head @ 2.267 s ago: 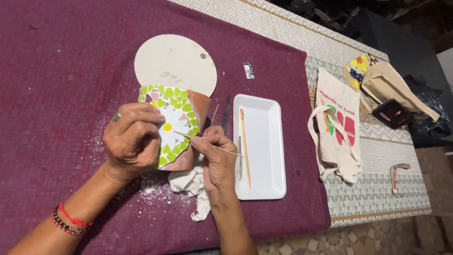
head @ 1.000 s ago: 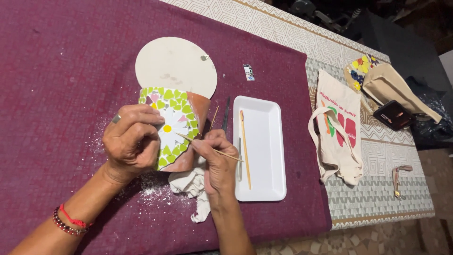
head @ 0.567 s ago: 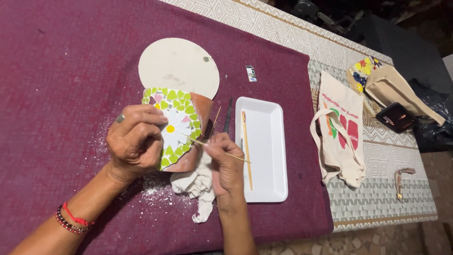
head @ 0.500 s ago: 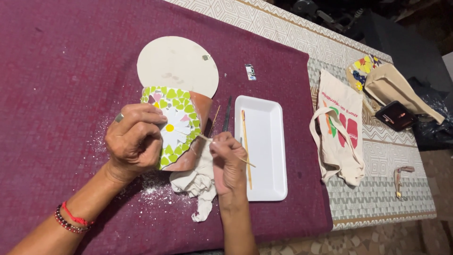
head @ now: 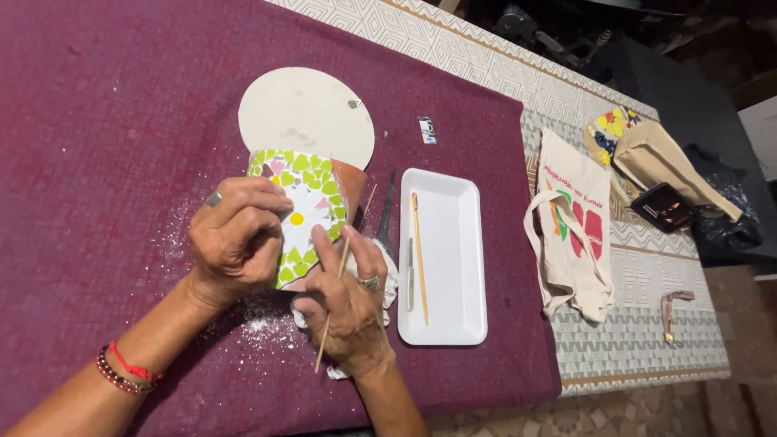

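Left hand [head: 239,243] grips mosaic pot [head: 303,214], right hand [head: 348,295] pinches stick [head: 344,267]; white tray [head: 449,324] alongside.

Your left hand [head: 236,239] grips the mosaic pot [head: 306,212], tilted on its side over the purple cloth [head: 105,121] on the bench. Your right hand [head: 346,303] pinches a thin wooden stick [head: 343,267] against the pot's tiled face, over a white rag [head: 387,279]. A round pale disc [head: 306,115] lies just behind the pot. White tray [head: 443,255] sits to the right, holding another stick [head: 419,247]. Cloth tote bag [head: 571,222] lies well apart, off the purple cloth.
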